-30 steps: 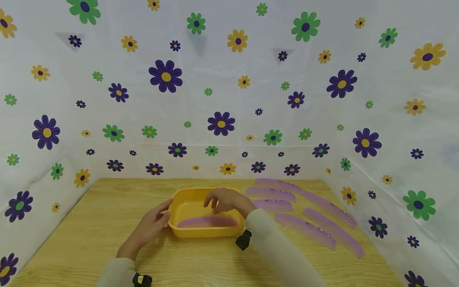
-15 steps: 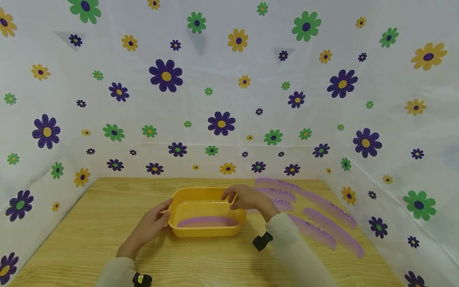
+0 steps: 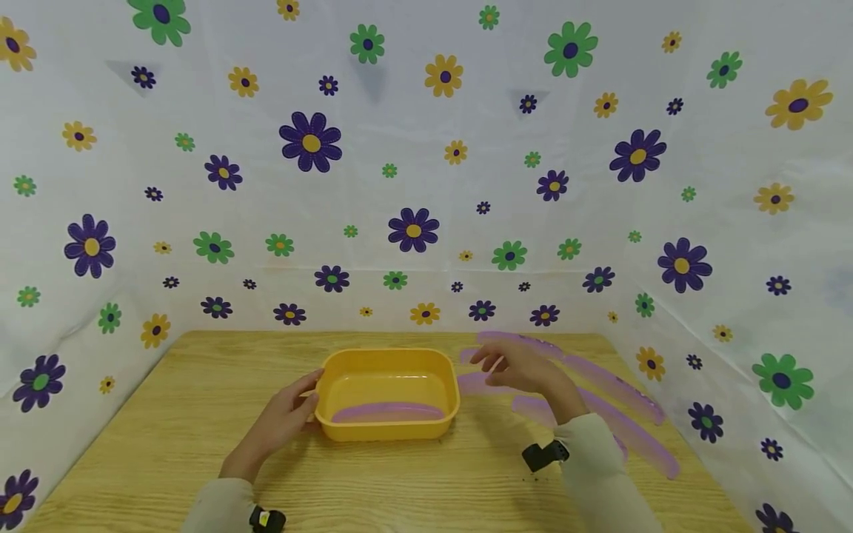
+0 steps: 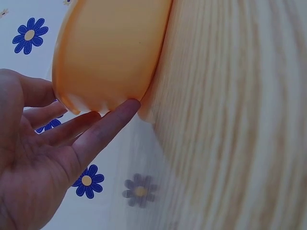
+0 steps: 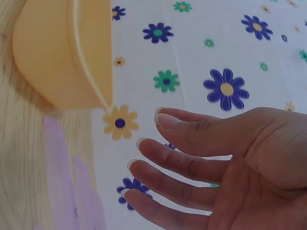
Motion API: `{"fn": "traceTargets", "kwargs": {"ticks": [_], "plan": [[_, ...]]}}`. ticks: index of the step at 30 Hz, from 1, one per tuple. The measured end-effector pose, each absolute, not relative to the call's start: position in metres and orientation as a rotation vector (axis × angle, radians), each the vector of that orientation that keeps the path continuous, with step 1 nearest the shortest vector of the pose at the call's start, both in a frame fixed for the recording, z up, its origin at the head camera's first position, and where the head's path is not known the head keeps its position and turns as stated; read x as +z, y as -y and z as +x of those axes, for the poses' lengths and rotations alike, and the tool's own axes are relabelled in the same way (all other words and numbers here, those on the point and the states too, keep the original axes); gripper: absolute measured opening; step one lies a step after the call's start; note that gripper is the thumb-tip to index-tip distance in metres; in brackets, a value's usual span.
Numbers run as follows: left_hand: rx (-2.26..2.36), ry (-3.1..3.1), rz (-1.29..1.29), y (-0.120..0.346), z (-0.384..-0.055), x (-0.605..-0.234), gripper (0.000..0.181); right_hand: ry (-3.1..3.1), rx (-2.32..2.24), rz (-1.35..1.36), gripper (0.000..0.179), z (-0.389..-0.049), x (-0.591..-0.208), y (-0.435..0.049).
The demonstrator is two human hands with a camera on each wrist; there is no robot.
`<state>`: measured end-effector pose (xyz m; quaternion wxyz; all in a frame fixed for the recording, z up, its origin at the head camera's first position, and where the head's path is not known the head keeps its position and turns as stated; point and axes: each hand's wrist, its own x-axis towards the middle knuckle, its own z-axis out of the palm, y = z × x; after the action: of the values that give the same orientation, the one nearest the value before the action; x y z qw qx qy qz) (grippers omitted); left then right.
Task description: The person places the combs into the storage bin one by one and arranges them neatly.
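Note:
My left hand (image 3: 281, 418) rests at the left end of a yellow plastic basin (image 3: 386, 430), its fingers nearly straight. In the left wrist view the fingertips (image 4: 132, 106) touch the basin's outer wall, with the thumb side at the rim. One purple comb (image 3: 388, 411) lies inside along the basin's front wall. Right of the basin, my right hand (image 3: 529, 368) hovers above more purple combs, holding nothing. The right wrist view shows its fingers (image 5: 182, 165) loosely bent and spread. My right hand and forearm partly cover the combs beneath.
Several purple combs lie slanted on the right of the wooden table (image 3: 400, 488), among them a far comb (image 3: 616, 389) and a near-right comb (image 3: 643, 440). A white flowered sheet (image 3: 373, 200) walls the back and both sides. Black wrist cameras (image 3: 543, 455) sit on both wrists.
My right hand has moved from over the basin's inside to the right, out over the combs on the table. The left hand and the comb in the basin have stayed put.

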<state>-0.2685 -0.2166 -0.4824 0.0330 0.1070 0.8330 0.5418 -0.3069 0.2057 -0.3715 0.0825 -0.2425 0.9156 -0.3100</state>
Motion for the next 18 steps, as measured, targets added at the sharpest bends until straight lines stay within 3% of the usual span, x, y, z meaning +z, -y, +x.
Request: {"fn": "traceTargets", "kwargs": {"ticks": [10, 18], "plan": [[1.664, -2.567, 0.322, 0.217, -0.270, -0.485, 0.050, -2.742, -0.999, -0.872, 0.030, -0.296, -0.384, -0.253], [1.647, -2.581, 0.293, 0.217, -0.269, -0.483, 0.048, -2.753, -1.024, -0.775, 0.031, -0.286, -0.384, -0.273]]}}
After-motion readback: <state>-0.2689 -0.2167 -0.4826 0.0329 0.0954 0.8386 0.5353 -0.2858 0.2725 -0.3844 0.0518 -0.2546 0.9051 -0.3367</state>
